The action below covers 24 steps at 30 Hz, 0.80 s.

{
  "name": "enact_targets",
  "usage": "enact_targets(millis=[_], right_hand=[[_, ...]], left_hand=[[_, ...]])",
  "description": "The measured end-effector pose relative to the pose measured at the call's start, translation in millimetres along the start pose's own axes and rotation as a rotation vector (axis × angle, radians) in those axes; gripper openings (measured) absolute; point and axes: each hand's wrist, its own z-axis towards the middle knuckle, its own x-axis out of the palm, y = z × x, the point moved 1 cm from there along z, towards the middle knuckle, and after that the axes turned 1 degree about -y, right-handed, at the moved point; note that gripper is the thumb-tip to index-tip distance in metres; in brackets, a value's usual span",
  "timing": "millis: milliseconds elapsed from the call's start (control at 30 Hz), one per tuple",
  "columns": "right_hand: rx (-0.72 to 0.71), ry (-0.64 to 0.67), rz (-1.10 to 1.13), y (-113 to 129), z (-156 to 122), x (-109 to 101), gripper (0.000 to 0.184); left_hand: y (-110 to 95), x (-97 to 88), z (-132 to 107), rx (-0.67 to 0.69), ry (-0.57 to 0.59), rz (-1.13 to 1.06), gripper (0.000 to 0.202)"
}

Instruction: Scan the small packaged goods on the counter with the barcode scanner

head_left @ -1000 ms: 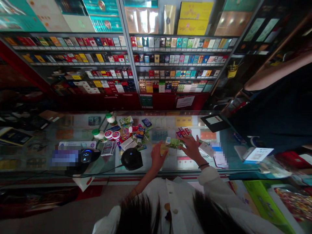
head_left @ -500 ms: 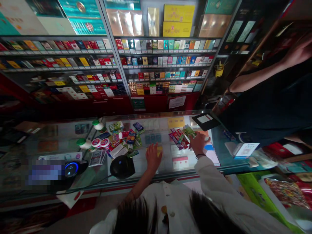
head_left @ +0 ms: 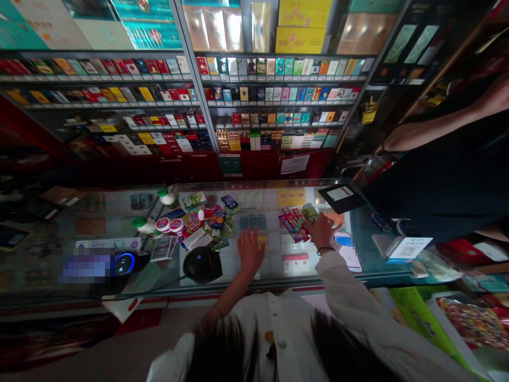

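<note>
On the glass counter [head_left: 274, 276], my left hand [head_left: 251, 249] lies with its fingers stretched out and apart, holding nothing. To its left is a heap of small colourful packets [head_left: 217, 220]. My right hand [head_left: 321, 231] has its fingers bent at the lower edge of a green packet [head_left: 309, 213]; how firmly it grips is hard to see. Several red stick packs [head_left: 293, 224] lie close together just left of that packet. A phone [head_left: 350, 255] with a lit screen lies right of my right wrist.
A black scanner-like device [head_left: 202, 264] stands left of my left hand. White tubs [head_left: 175, 225] and green-capped bottles [head_left: 167, 198] are beyond it. A black folder [head_left: 342, 195] and a white sign [head_left: 409, 248] are at right. A person in dark clothes [head_left: 449, 154] stands across the counter's right end.
My view has shifted slightly, so the scene sits a little to the right. My left fingers are spread flatter. My right hand stays at the green packet.
</note>
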Motion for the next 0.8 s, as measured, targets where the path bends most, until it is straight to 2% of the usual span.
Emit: enact_targets(millis=[133,233,367,467,633,800], right_hand=[[-0.123,-0.158,0.122,21,-18,-5,0.061],[-0.249,-0.223,0.177,45,-36,-7,0.058],[-0.334,-0.222,0.208,76,-55,-8,0.057],[-0.362,-0.191,0.236,92,-63,-10,0.057],[-0.419,-0.173,0.266,100,-71,-15,0.057],[-0.444,-0.212,0.235,97,-80,-16,0.057]], left_hand=[[9,-19.8,11,-0.032,-0.052,0.034,0.068],[23,-26.3,22,-0.106,-0.096,0.07,0.069],[39,-20.2,29,-0.228,-0.073,0.135,0.071],[45,-11.2,26,-0.269,-0.029,0.184,0.07],[48,-2.9,17,-0.237,0.018,0.247,0.061],[53,-3.0,18,-0.183,-0.005,0.247,0.054]])
